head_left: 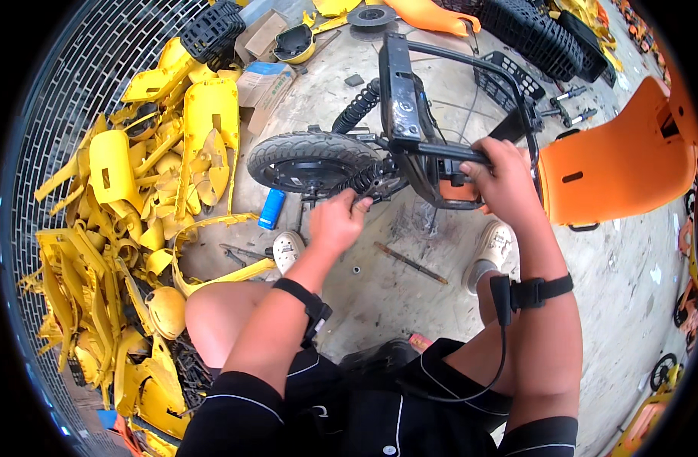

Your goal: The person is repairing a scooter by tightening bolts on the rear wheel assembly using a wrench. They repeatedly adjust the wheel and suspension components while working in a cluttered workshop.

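At centre, the left hand (336, 224) curls beside a coil spring (356, 181), its hold unclear; toward two o'clock the right hand (507, 179) grips a black frame (401, 103). A tyred wheel (307, 161) lies at eleven, yellow panels (114, 164) at nine, an orange panel (619, 175) at three.

Concrete floor (615, 282) (stained) — brick wall (48, 129) stands left.

Glossy metal frame (398, 107); rough, matt rubber tyre (318, 143); smooth orange plastic panel (615, 175) at right; scuffed concrete floor (623, 305).
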Tool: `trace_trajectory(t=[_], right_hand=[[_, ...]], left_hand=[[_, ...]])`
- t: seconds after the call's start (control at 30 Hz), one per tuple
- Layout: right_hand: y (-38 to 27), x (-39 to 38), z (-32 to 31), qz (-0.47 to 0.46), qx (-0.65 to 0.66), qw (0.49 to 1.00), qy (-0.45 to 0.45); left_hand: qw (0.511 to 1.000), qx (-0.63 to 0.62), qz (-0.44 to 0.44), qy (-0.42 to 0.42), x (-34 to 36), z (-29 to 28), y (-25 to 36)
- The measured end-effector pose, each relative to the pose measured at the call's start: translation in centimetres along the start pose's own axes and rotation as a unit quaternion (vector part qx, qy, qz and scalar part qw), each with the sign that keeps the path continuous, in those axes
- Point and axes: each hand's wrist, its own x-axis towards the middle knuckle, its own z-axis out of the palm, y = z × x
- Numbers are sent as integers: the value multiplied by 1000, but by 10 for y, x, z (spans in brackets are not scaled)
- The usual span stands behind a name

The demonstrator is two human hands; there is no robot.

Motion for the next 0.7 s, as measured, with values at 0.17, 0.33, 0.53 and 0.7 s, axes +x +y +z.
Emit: trace_trajectory(t=[0.17,0.33,0.53,0.7], right_hand=[[10,-1,5,1,-19,1000,-2],[4,1,5,6,-42,999,-19],[-1,3,5,-7,-69,997,-45],[-11,6,6,-8,-90,995,-48]], left_hand=[[981,-187,-19,40,-5,55,-17],[930,-358,-49,71,-14,84,5],[848,-518,-86,70,-15,135,40],[765,-616,-187,14,-16,140,74]])
